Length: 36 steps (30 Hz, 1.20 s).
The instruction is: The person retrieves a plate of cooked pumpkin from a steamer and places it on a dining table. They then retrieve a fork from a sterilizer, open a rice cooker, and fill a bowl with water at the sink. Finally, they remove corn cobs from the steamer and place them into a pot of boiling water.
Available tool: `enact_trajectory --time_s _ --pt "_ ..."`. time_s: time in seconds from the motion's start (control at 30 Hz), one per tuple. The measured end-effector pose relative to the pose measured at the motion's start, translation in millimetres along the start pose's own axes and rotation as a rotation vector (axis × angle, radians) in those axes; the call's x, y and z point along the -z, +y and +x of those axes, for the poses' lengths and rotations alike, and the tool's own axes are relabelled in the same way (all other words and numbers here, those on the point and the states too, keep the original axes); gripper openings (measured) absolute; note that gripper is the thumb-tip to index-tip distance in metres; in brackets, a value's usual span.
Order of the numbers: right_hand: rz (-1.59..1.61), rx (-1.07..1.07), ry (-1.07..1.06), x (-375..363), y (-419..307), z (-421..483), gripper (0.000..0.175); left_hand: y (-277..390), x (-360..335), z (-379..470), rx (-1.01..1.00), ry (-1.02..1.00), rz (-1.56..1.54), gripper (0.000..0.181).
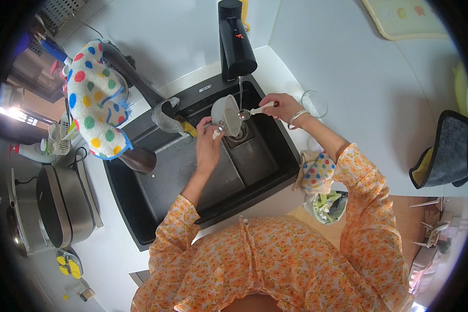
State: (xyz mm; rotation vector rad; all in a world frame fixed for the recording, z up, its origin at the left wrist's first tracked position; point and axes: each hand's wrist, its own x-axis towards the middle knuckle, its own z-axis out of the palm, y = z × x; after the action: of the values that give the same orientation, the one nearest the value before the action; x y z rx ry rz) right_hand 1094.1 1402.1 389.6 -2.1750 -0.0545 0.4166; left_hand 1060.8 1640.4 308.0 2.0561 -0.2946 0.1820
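Over the black sink [179, 160], my left hand [208, 152] grips a tilted white bowl [220, 111], and a utensil with a white handle [216, 134] sits between its fingers. My right hand [282, 107] holds a spoon [245, 114] by its white handle, the metal end close to the bowl's open side. A thin stream of water [240, 91] runs from the black dispenser-like tap [238, 46] onto or just behind the spoon's end; the exact spot cannot be told. The drain [240, 132] lies below both hands.
A dark faucet [140, 82] carries a dotted towel [93, 101] left of the bowl. A mesh strainer [167, 117] and a yellow sponge [188, 126] are near the left hand. A clear glass [314, 103] stands by the right wrist; a dotted cloth [318, 171] lies on the sink's right edge.
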Motion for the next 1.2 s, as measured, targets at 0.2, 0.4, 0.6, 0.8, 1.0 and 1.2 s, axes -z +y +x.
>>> enact_trajectory --time_s 0.2,0.4,0.6,0.8,1.0,1.2 --pt "-0.268 0.156 0.164 6 -5 -25 0.017 11 21 -13 -0.32 -0.063 0.437 0.016" --pt "-0.349 0.294 0.223 4 -7 -48 0.016 20 41 -25 -0.564 -0.135 0.651 0.016" --pt "-0.403 0.442 0.274 6 -12 -76 0.018 25 61 -49 -0.581 -0.115 0.675 0.013" --pt "0.087 0.131 0.151 -3 -37 -107 0.013 20 47 -76 -0.099 0.155 -0.135 0.012" --pt "0.328 0.086 0.057 -27 -40 -110 0.015 36 30 -105 0.508 0.071 -0.956 0.02" --pt "0.348 0.059 -0.124 -41 -47 -124 0.022 48 43 -129 0.443 -0.018 -1.007 0.013"
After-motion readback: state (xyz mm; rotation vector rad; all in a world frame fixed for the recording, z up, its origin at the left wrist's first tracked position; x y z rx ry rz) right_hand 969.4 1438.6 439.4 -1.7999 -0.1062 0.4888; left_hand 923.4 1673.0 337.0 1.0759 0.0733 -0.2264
